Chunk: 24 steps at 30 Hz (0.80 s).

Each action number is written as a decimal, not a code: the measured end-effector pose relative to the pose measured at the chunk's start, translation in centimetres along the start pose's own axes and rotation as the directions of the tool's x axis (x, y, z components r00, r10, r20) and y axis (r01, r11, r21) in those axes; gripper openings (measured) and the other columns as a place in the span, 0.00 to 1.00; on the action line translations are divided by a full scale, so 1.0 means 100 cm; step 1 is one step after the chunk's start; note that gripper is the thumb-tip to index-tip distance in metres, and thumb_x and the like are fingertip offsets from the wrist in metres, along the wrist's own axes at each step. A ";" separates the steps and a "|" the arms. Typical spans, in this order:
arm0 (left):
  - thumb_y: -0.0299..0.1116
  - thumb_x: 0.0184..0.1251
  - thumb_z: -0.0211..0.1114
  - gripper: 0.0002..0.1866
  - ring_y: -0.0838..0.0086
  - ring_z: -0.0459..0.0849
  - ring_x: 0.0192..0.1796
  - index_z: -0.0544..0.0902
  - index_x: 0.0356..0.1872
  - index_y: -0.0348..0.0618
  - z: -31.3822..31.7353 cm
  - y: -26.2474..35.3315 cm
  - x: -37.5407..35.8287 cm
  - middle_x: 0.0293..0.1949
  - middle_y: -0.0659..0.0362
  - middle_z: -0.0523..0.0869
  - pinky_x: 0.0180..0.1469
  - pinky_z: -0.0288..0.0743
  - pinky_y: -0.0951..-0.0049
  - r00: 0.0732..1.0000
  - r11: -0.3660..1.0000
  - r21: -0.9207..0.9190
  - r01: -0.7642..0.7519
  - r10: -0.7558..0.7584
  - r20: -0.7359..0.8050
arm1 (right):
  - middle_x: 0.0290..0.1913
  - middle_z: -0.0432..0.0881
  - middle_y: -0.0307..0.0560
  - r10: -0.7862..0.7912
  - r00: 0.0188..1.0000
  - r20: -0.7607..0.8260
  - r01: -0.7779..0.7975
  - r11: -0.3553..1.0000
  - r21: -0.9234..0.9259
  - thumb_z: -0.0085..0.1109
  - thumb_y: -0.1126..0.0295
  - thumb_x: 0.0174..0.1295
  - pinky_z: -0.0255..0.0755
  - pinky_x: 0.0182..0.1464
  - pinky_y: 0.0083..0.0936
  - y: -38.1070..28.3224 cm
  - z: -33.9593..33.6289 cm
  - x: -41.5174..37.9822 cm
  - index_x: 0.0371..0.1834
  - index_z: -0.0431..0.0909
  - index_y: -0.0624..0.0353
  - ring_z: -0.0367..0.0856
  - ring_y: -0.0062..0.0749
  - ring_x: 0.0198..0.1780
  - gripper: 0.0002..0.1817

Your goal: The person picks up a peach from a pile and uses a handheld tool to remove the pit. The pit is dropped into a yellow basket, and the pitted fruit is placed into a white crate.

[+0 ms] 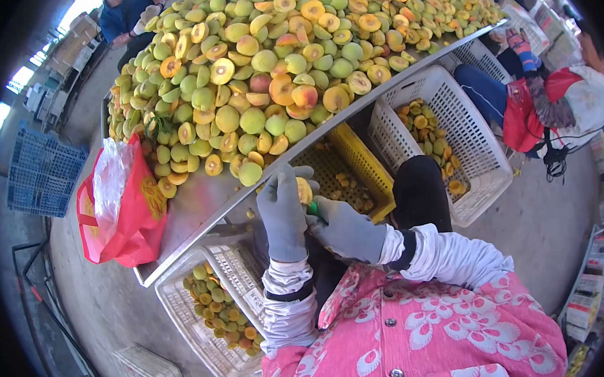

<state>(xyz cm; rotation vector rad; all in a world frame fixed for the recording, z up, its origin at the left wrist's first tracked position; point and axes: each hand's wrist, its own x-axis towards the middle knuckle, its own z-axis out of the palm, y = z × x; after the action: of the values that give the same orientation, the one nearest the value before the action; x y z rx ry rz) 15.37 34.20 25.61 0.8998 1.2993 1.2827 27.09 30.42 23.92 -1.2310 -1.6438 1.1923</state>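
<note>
My left hand (283, 214), in a grey glove, is closed around a peach half (304, 191) just off the near edge of the metal table (210, 218). My right hand (349, 228), gloved alike, grips a small tool with a green handle (313, 208); its working end is hidden against the fruit. Both hands meet above my lap. Beyond them, a large heap of peaches (240, 88), many cut in half and green to orange, covers most of the table.
A yellow crate (362, 160) with fruit pieces stands under the table edge. White crates holding peach halves stand right (475, 136) and left (177, 293). A red bag (135, 230) sits on the table's left corner. Co-workers are at upper left (122, 16) and right (528, 105).
</note>
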 end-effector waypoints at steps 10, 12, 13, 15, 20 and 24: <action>0.47 0.77 0.54 0.25 0.74 0.83 0.26 0.86 0.34 0.31 -0.009 0.006 0.004 0.25 0.54 0.85 0.29 0.76 0.77 0.983 1.000 -0.017 0.025 -0.021 0.184 | 0.16 0.60 0.27 0.348 0.510 0.787 -0.842 0.390 0.373 0.46 0.44 0.75 0.52 0.13 0.19 -0.026 -0.042 0.015 0.32 0.68 0.52 0.55 0.13 0.12 0.23; 0.48 0.77 0.54 0.26 0.74 0.83 0.26 0.86 0.33 0.31 -0.007 0.002 0.005 0.25 0.54 0.85 0.30 0.76 0.77 0.982 0.993 0.052 0.108 -0.114 0.149 | 0.16 0.56 0.25 0.151 0.394 0.907 -0.914 0.167 0.370 0.43 0.45 0.77 0.48 0.12 0.14 -0.015 -0.041 0.016 0.31 0.67 0.51 0.51 0.10 0.13 0.23; 0.49 0.77 0.53 0.27 0.74 0.83 0.27 0.85 0.34 0.31 -0.007 -0.001 0.006 0.25 0.54 0.85 0.31 0.76 0.78 0.991 0.991 0.130 -0.031 0.013 0.137 | 0.16 0.56 0.25 0.152 0.393 0.907 -0.915 0.164 0.369 0.43 0.45 0.77 0.48 0.12 0.14 -0.009 -0.040 0.017 0.31 0.67 0.51 0.51 0.10 0.13 0.23; 0.51 0.78 0.52 0.28 0.74 0.83 0.28 0.85 0.36 0.31 -0.010 -0.013 0.006 0.26 0.54 0.86 0.31 0.75 0.78 0.982 0.963 0.212 -0.165 0.142 0.121 | 0.17 0.54 0.24 -0.015 0.426 0.905 -0.901 0.088 0.426 0.42 0.45 0.77 0.46 0.11 0.10 -0.003 -0.037 0.018 0.31 0.67 0.49 0.49 0.08 0.13 0.22; 0.58 0.77 0.49 0.31 0.74 0.81 0.28 0.81 0.46 0.34 -0.007 -0.038 0.007 0.31 0.52 0.87 0.32 0.75 0.80 0.989 0.883 -0.459 0.103 -0.042 0.142 | 0.16 0.56 0.23 0.095 0.532 0.842 -0.833 0.242 0.498 0.45 0.42 0.75 0.46 0.11 0.10 0.005 -0.025 0.013 0.29 0.67 0.49 0.50 0.08 0.14 0.24; 0.52 0.80 0.48 0.24 0.73 0.80 0.31 0.78 0.47 0.37 -0.013 -0.061 0.014 0.36 0.53 0.85 0.35 0.77 0.80 0.999 0.900 -0.436 -0.004 -0.018 -0.046 | 0.15 0.56 0.25 0.183 0.588 0.788 -0.798 0.292 0.528 0.46 0.42 0.75 0.47 0.12 0.13 0.000 -0.018 0.011 0.30 0.70 0.49 0.51 0.10 0.13 0.24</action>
<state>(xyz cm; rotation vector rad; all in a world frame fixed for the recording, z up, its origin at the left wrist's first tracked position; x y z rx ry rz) 14.85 34.47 19.29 0.5459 0.9880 1.5198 28.46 31.89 24.44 -0.6825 -0.5783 2.6710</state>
